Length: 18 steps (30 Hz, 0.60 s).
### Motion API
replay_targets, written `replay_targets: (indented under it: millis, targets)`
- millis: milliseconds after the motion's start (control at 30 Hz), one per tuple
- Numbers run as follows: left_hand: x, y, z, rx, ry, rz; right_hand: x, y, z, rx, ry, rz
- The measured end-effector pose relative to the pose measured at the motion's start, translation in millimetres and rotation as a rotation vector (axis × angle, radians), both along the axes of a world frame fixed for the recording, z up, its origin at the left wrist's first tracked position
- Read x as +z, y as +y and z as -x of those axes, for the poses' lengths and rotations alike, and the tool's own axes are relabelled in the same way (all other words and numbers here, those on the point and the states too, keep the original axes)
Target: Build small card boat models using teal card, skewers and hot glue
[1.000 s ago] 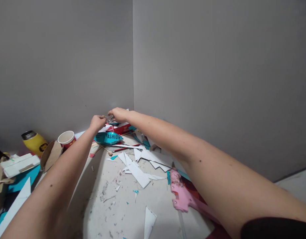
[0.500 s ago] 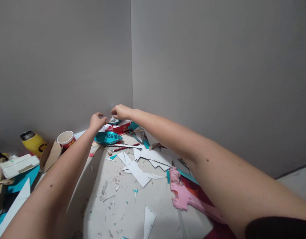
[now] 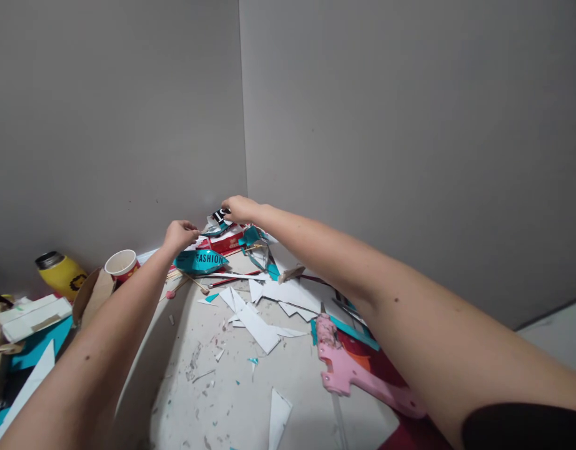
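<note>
At the far corner of the table, my right hand [image 3: 241, 209] has its fingers closed at the edge of a black-and-white printed scrap [image 3: 220, 215]. The scrap lies over a pile of white and teal pieces on a flat red box [image 3: 227, 242]. To the left, my left hand [image 3: 181, 235] is pinched near the pile's left edge; what is between its fingertips is too small to make out. Just below it sits a shiny teal piece [image 3: 202, 262] lettered FASHION.
A pink glue gun [image 3: 337, 359] lies at the right, nozzle pointing away. White paper scraps [image 3: 257, 325] and a pencil [image 3: 234, 279] litter the table. A paper cup [image 3: 122, 265], a yellow bottle [image 3: 62, 274] and cardboard pieces [image 3: 95, 294] stand left. Grey walls meet behind the pile.
My right hand has shifted slightly right, and the black-and-white scrap beside its fingers now shows. My left hand has moved a little left and down, its fingers closer together.
</note>
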<state>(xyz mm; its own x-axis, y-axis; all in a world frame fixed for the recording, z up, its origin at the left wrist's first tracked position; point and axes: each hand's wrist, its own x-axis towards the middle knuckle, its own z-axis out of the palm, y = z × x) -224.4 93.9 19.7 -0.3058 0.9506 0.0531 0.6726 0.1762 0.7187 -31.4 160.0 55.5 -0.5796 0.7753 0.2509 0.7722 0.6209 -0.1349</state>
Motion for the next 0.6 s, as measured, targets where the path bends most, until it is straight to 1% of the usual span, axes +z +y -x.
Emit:
replay_targets:
  millis: [167,333,467,600]
  targets:
    - [3.1,4.9,6.7,0.000,0.020,-0.092,-1.2,-1.3,3.5,-0.034,-0.040,0.019]
    - [16.4,6.3,13.3,-0.004,0.061,-0.189,0.6,0.0,2.1,-0.029,-0.067,0.015]
    - [24.7,6.4,6.0,-0.036,0.088,-0.247,2.2,-1.9,1.0,-0.034,-0.080,0.017]
    - [28.1,7.0,-7.5,-0.067,0.127,-0.310,3.1,-4.5,0.9,-0.028,-0.087,0.014]
